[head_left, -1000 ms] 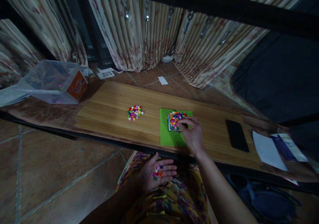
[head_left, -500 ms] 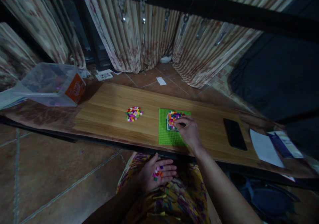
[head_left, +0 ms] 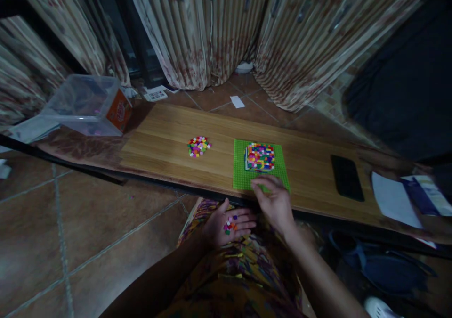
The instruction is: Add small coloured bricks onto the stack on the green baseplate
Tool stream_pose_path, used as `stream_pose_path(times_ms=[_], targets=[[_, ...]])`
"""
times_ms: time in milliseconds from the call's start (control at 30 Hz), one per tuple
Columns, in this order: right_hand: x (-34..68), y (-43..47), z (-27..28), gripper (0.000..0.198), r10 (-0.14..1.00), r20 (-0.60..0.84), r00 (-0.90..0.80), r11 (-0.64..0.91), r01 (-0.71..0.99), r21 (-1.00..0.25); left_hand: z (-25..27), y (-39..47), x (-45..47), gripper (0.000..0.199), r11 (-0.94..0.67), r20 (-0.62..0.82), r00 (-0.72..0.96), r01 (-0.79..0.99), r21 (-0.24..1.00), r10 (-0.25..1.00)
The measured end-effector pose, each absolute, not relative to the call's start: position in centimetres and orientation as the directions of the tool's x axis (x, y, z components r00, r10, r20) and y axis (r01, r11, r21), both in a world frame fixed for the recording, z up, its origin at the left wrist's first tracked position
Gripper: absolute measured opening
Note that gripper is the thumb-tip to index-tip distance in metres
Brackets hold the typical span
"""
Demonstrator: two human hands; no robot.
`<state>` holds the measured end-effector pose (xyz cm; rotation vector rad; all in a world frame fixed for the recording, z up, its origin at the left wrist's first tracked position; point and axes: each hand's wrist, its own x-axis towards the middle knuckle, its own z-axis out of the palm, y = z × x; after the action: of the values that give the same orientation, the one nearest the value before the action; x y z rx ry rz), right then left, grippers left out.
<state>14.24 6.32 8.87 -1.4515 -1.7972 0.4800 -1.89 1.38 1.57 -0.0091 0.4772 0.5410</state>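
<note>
My left hand lies palm up over my lap with its fingers stretched out. Several tiny coloured bricks rest loose on its palm. My right hand hovers over the near edge of a green baseplate, fingers curled toward the thumb. Anything between those fingertips is too small or hidden to see. On the baseplate stands a block built of many coloured bricks, just beyond my right hand and apart from it. A loose pile of small coloured bricks lies on the wooden board to the left.
The wooden board lies on a low table. At its left stands a clear plastic bin with an orange label. A black phone, a white paper and a purple-and-white packet are at the right.
My right hand has drawn back from the brick block toward me, so its top now shows. My left hand keeps its bricks. The whole view has shifted a little.
</note>
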Motion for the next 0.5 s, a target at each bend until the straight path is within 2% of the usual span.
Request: stream_pose_path(times_ms=[67,200,300,367,433,500], targets=[[13.8,4.3,8.5,0.013,0.958,0.240,-0.157,0.284,0.631,-0.721,1.4,1.3,-1.7,0.065,0.858,-0.434,0.744,-0.480,0.182,0.508],[13.3,1.3,7.1,0.015,0.954,0.114,-0.279,0.272,0.636,-0.722,1.3,1.0,-1.9,0.041,0.720,-0.401,0.641,-0.366,0.589,0.654],[13.2,0.3,5.9,0.015,0.938,0.053,-0.342,0.284,0.673,-0.683,1.1,0.8,-2.5,0.016,0.507,-0.312,0.567,-0.222,0.833,0.762],[13.1,0.1,5.3,0.015,0.928,0.038,-0.369,0.306,0.702,-0.644,0.8,0.8,-2.8,0.007,0.236,-0.188,0.536,-0.021,0.972,0.823],[13.0,0.0,4.8,0.016,0.924,0.031,-0.381,0.322,0.731,-0.602,0.7,0.8,-2.9,0.006,-0.049,-0.068,0.546,0.196,0.979,0.835],[12.9,0.0,4.6,0.015,0.923,0.025,-0.384,0.330,0.754,-0.568,0.6,0.9,-2.9,0.007,-0.182,-0.022,0.560,0.305,0.935,0.828]])
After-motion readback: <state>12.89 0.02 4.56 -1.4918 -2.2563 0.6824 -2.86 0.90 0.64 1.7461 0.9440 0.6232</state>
